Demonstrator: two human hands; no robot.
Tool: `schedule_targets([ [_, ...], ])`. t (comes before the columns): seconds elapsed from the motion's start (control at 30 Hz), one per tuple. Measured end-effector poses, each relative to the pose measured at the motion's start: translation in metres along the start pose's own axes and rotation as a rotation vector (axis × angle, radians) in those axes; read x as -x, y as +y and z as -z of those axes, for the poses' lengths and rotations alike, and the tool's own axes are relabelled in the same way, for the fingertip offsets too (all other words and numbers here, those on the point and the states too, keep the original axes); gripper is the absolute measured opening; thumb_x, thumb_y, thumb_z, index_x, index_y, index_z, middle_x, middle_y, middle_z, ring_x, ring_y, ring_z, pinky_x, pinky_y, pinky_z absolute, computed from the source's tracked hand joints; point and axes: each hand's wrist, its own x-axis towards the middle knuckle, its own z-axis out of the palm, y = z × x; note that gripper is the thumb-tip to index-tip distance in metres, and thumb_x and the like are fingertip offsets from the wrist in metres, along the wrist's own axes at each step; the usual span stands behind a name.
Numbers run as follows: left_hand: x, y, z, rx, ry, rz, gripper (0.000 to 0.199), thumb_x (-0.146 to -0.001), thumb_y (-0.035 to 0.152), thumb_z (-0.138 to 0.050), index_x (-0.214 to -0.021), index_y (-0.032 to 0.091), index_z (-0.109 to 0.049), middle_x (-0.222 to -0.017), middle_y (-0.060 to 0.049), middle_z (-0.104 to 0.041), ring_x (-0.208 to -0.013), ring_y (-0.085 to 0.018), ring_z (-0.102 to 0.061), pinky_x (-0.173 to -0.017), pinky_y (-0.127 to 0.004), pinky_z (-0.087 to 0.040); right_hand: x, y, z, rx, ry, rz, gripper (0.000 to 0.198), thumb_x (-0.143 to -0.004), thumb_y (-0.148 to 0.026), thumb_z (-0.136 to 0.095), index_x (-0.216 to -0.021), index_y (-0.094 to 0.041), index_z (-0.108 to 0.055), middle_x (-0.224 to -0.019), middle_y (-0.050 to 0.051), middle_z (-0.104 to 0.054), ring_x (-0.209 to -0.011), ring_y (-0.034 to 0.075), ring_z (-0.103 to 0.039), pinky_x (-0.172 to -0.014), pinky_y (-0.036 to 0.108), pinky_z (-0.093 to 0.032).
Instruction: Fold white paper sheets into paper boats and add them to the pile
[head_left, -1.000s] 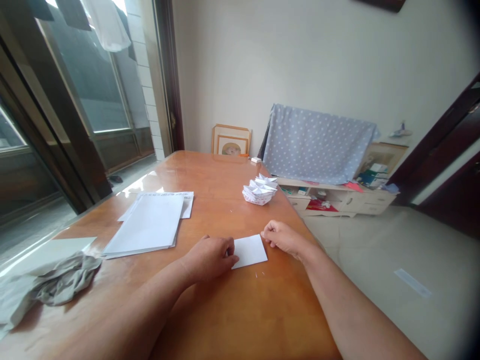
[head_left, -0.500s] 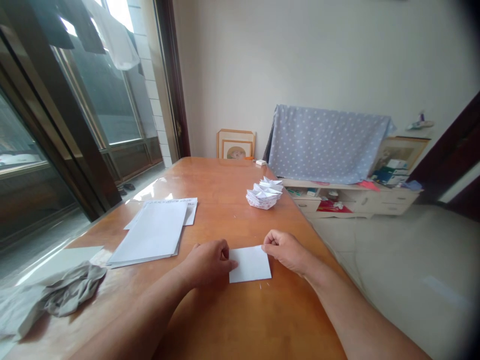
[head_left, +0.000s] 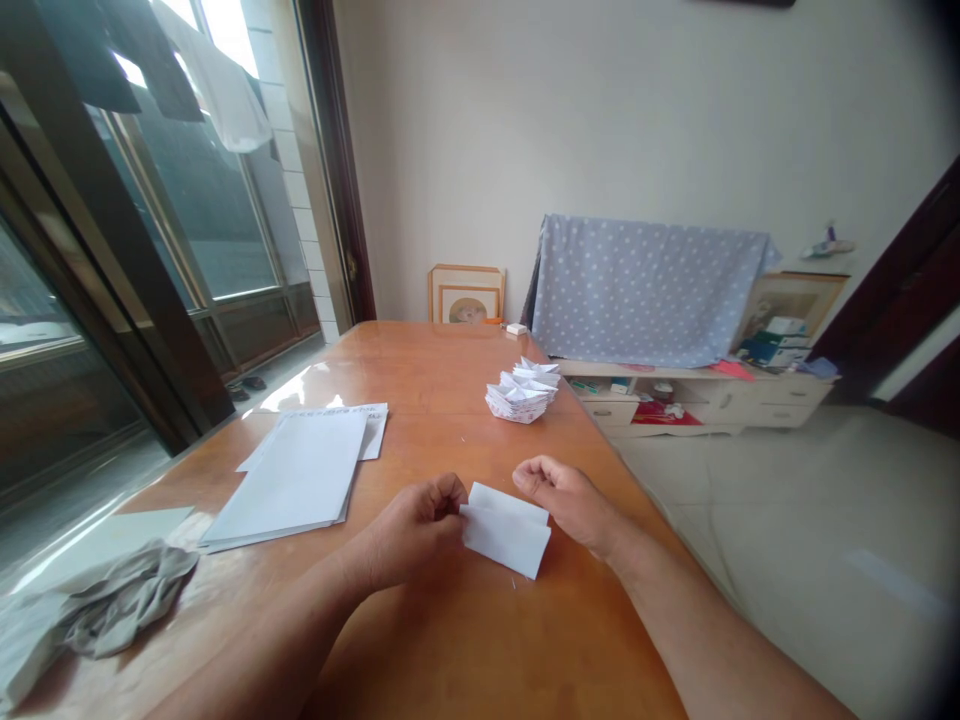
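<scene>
A small sheet of white paper (head_left: 506, 541), folded over with its two layers standing apart, is tilted up above the table in front of me. My left hand (head_left: 427, 525) pinches its left edge between thumb and fingers. My right hand (head_left: 566, 500) hovers just beyond the paper's upper right corner, fingers curled together, with nothing visible in them. A few tiny paper scraps (head_left: 514, 583) lie on the wood below the sheet. Farther off, folded white paper pieces with pointed tips (head_left: 519, 395) are nested in a cluster near the table's right edge.
On the left of the wooden table (head_left: 420, 375) lie a stack of white sheets (head_left: 289, 480) and a crumpled grey cloth (head_left: 131, 595). A small white box (head_left: 516, 329) sits at the far end. Beyond the right edge stands a low cabinet (head_left: 780, 400).
The paper lay flat with both hands on it; now its left end is lifted in my left hand and its layers have parted. My right hand has let go of the corner.
</scene>
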Motion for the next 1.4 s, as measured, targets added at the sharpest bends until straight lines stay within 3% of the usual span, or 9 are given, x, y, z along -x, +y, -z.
schedule_targets([
  [0.1,0.001,0.003,-0.001,0.039,-0.046,-0.035,0.008,-0.083,0.019,-0.056,-0.09,0.018,-0.053,-0.084,0.0,-0.067,-0.08,-0.015,-0.062,-0.071,-0.026,-0.045,0.003,0.002,-0.002,-0.051,-0.108,-0.034,0.055,-0.083,-0.06,-0.067,-0.117,-0.018,-0.061,-0.107,0.007,-0.069,-0.096,0.021,-0.064,-0.08,0.03,-0.05],
  [0.23,0.003,0.009,-0.001,-0.038,-0.081,-0.035,0.013,-0.087,0.028,-0.058,-0.094,0.017,-0.059,-0.091,-0.003,-0.069,-0.084,-0.017,-0.062,-0.072,-0.026,-0.046,0.004,0.002,-0.001,-0.095,-0.191,-0.073,0.057,-0.083,-0.058,-0.068,-0.122,-0.018,-0.061,-0.107,0.008,-0.072,-0.096,0.023,-0.067,-0.077,0.031,-0.051],
  [0.4,0.005,0.016,-0.002,-0.157,-0.074,-0.03,0.038,-0.091,0.053,-0.057,-0.094,0.016,-0.064,-0.088,-0.003,-0.067,-0.08,-0.017,-0.06,-0.068,-0.026,-0.044,0.008,-0.004,-0.001,-0.037,-0.21,-0.034,0.046,-0.084,-0.05,-0.069,-0.117,-0.018,-0.066,-0.105,0.008,-0.073,-0.095,0.023,-0.067,-0.074,0.03,-0.05],
  [0.57,0.005,0.02,-0.003,-0.209,-0.019,-0.008,0.046,-0.092,0.06,-0.051,-0.086,0.016,-0.063,-0.087,-0.003,-0.065,-0.079,-0.017,-0.058,-0.067,-0.027,-0.043,0.009,-0.008,-0.002,-0.012,-0.196,-0.027,0.039,-0.083,-0.031,-0.065,-0.119,-0.017,-0.065,-0.093,0.006,-0.073,-0.081,0.02,-0.067,-0.066,0.027,-0.048],
  [0.7,0.004,0.018,-0.002,-0.229,-0.003,0.014,0.038,-0.092,0.053,-0.052,-0.086,0.016,-0.061,-0.089,-0.003,-0.065,-0.08,-0.018,-0.059,-0.07,-0.028,-0.045,0.009,-0.007,-0.005,-0.06,-0.265,-0.046,0.034,-0.079,-0.023,-0.061,-0.113,-0.018,-0.066,-0.094,0.005,-0.073,-0.079,0.019,-0.066,-0.063,0.026,-0.047],
  [0.83,0.002,0.012,0.0,-0.245,0.011,0.05,0.015,-0.085,0.028,-0.054,-0.095,0.019,-0.059,-0.09,-0.002,-0.065,-0.08,-0.018,-0.06,-0.069,-0.028,-0.046,0.009,-0.002,-0.006,-0.029,-0.271,-0.11,0.032,-0.072,-0.016,-0.057,-0.103,-0.019,-0.064,-0.093,0.004,-0.072,-0.077,0.018,-0.065,-0.057,0.023,-0.043],
  [0.93,-0.001,0.006,0.003,-0.274,0.041,0.057,0.025,-0.076,0.015,-0.051,-0.099,0.02,-0.057,-0.091,-0.001,-0.065,-0.081,-0.018,-0.06,-0.067,-0.028,-0.045,0.009,0.002,-0.005,0.066,-0.242,-0.137,0.03,-0.07,-0.016,-0.056,-0.1,-0.019,-0.062,-0.087,0.002,-0.07,-0.07,0.016,-0.061,-0.052,0.022,-0.038],
  [1.1,-0.004,-0.002,0.006,-0.348,0.107,0.06,0.031,-0.074,0.013,-0.049,-0.103,0.021,-0.056,-0.088,-0.001,-0.063,-0.077,-0.018,-0.058,-0.063,-0.028,-0.044,0.008,0.005,-0.003,0.201,-0.215,-0.117,0.017,-0.07,-0.017,-0.058,-0.087,-0.019,-0.059,-0.079,-0.001,-0.064,-0.065,0.013,-0.053,-0.053,0.021,-0.033],
  [1.4,0.0,0.004,-0.008,-0.81,0.067,-0.219,0.039,-0.072,0.005,-0.053,-0.102,0.024,-0.069,-0.107,-0.006,-0.065,-0.101,-0.025,-0.055,-0.089,-0.038,-0.044,0.008,0.014,0.0,0.556,-0.145,-0.013,0.01,-0.075,-0.021,-0.06,-0.076,-0.021,-0.05,-0.072,-0.003,-0.058,-0.062,0.011,-0.047,-0.053,0.023,-0.026],
])
